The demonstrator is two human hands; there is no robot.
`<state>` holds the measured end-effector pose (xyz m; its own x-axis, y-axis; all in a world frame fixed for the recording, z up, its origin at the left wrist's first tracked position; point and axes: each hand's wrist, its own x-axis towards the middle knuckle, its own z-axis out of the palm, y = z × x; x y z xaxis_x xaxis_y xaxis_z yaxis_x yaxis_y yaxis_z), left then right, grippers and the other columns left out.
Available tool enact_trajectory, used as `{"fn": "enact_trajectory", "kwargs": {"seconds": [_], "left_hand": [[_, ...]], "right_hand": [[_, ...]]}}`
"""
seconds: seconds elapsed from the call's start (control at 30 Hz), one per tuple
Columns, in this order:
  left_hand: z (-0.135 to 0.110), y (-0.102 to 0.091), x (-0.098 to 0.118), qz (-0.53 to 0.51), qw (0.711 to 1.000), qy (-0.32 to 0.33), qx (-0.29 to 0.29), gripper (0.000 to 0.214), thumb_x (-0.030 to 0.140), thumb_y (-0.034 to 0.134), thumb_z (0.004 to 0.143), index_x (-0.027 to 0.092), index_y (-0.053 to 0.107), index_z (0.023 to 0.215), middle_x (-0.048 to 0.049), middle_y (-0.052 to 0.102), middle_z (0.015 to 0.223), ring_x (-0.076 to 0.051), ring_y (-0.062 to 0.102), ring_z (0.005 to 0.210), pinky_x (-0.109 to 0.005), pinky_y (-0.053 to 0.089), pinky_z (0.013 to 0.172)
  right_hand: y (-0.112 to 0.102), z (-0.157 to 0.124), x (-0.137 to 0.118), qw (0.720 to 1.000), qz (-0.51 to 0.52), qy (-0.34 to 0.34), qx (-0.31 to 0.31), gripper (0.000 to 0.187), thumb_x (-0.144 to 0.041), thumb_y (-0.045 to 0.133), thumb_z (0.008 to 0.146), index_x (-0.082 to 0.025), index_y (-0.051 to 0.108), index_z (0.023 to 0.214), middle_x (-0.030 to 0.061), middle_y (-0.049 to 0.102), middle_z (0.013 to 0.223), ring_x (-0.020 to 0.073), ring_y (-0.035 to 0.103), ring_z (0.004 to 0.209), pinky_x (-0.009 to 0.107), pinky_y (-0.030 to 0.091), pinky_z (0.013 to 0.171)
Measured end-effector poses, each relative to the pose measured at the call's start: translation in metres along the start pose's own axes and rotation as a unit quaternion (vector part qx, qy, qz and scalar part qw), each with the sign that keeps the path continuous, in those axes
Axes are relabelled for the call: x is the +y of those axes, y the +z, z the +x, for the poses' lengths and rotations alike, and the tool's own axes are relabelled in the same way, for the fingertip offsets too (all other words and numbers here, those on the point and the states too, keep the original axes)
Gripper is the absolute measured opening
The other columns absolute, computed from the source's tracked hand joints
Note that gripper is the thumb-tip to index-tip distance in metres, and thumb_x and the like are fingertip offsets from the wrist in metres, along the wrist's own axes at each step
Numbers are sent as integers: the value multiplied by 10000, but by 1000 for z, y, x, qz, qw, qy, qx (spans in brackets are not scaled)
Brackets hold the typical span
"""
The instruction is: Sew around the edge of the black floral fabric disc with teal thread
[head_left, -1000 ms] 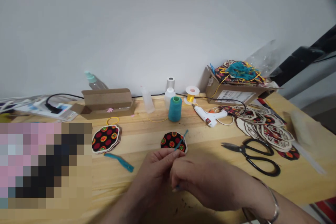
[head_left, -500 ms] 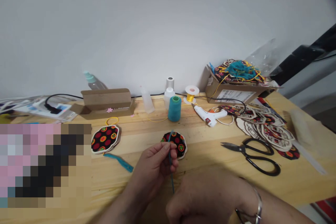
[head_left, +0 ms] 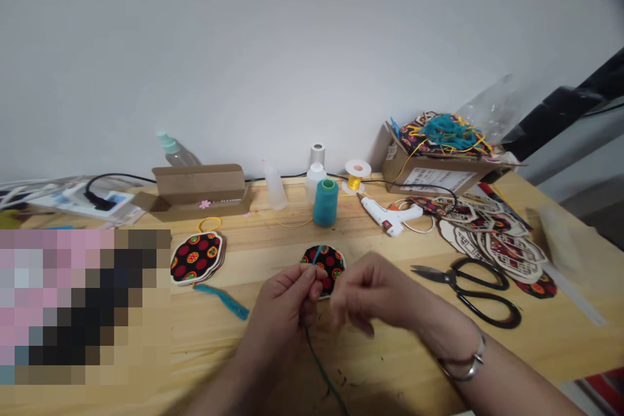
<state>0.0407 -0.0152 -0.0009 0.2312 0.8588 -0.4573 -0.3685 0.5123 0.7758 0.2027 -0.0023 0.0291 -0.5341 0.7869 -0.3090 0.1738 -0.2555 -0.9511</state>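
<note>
My left hand (head_left: 291,292) pinches a teal thread (head_left: 324,370) between thumb and forefinger. A short end of it sticks up above the fingertips, and the rest trails down to the bottom edge. Close by on the right is my right hand (head_left: 363,292), fingers bent and smeared by motion; whether it holds anything is hidden. Behind both hands lies a round patterned piece (head_left: 334,263), black with red and orange motifs and a pale rim, partly covered by them. A cone of teal thread (head_left: 325,203) stands farther back.
Black-handled scissors (head_left: 453,279) and a white glue gun (head_left: 390,213) lie to the right, near several patterned pieces (head_left: 511,250) and a full cardboard box (head_left: 429,172). On the left are stacked pieces (head_left: 197,259), a teal tassel (head_left: 224,299) and an open carton (head_left: 199,185).
My right hand has risen from the bottom edge to beside my left hand. The thread below my left hand, straight before, now hangs loose and curves right.
</note>
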Motion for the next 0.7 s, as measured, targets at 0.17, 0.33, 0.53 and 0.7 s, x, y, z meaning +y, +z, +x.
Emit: {"fn": "enact_trajectory", "kwargs": {"seconds": [0.17,0.33,0.53,0.7], "left_hand": [[0,-3,-2,80,996,31,11,204,350,610,750,153,634,701,49,450,535,-66,290,444,-194,190,429],[-2,-1,0,159,984,72,21,270,350,603,745,157,573,558,50,416,502,-89,323,482,-202,244,469],[-5,6,3,154,986,54,19,297,327,605,741,159,516,512,60,404,472,-75,280,441,-197,191,428],[-2,5,1,80,997,17,6,271,367,610,740,156,545,582,75,397,478,-52,231,392,-189,149,390]], "right_hand": [[-1,18,3,988,101,50,109,292,-396,641,694,-115,638,615,-46,460,432,24,263,354,199,137,354],[9,24,6,982,160,56,86,234,-337,687,647,-108,640,650,-56,465,449,15,241,364,207,125,374],[15,28,6,964,226,38,137,224,-297,725,596,-106,608,579,-38,516,463,38,394,405,194,238,408],[16,27,0,959,230,45,159,242,-298,731,585,-115,576,549,-46,516,431,34,378,382,193,251,401]]}}
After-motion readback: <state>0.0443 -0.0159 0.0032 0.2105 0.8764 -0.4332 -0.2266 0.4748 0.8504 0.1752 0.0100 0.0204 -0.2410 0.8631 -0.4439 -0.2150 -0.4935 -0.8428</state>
